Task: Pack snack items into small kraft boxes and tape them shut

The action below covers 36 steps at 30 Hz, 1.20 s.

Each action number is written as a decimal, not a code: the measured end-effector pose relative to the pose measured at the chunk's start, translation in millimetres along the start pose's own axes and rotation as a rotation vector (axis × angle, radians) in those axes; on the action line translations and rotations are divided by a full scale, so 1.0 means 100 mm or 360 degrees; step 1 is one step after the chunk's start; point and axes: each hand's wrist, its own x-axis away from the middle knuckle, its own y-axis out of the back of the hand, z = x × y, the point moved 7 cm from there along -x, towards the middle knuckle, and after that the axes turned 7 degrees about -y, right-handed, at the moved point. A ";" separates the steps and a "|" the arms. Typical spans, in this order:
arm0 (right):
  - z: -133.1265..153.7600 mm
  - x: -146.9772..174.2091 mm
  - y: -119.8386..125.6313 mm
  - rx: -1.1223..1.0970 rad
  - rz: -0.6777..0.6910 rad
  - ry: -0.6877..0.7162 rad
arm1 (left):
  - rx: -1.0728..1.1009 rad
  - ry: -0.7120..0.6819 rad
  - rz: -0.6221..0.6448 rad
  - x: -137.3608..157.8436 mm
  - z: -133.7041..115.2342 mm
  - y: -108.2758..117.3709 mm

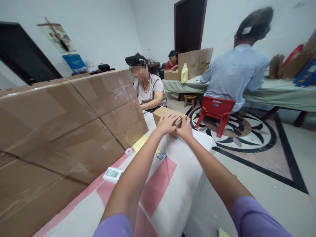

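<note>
A small brown cardboard box (pixel 161 112) sits on the cloth-covered table at arm's length. My left hand (pixel 167 124) lies over its top near edge, fingers bent onto the cardboard. At the near right corner, my right hand (pixel 185 127) grips the box, thumb toward the left hand. Both hands nearly meet there and cover part of the box's near end. Left of my forearm are a roll of clear tape (pixel 128 151), a yellow sheet (pixel 140 143) and a small white and green pack (pixel 113 174).
Stacked taped cartons (pixel 74 115) form a wall along the table's left side. A co-worker (pixel 153 87) sits beyond the box. Another person sits on a red chair (pixel 217 107) at a green-covered table (pixel 283 93) holding a yellow bottle (pixel 184 73). A third is farther back.
</note>
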 end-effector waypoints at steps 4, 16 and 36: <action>0.01 0.00 0.01 0.0075 0.0028 0.0019 | 0.0034 -0.0028 0.0086 -0.04 0.07 -0.13; 0.03 0.00 0.06 0.0056 0.0042 -0.0040 | -0.0004 -0.0114 -0.0035 0.04 0.04 -0.20; 0.25 -0.14 0.03 0.0403 0.0284 -0.0005 | -0.0037 -0.0268 -0.0314 0.26 -0.12 -0.08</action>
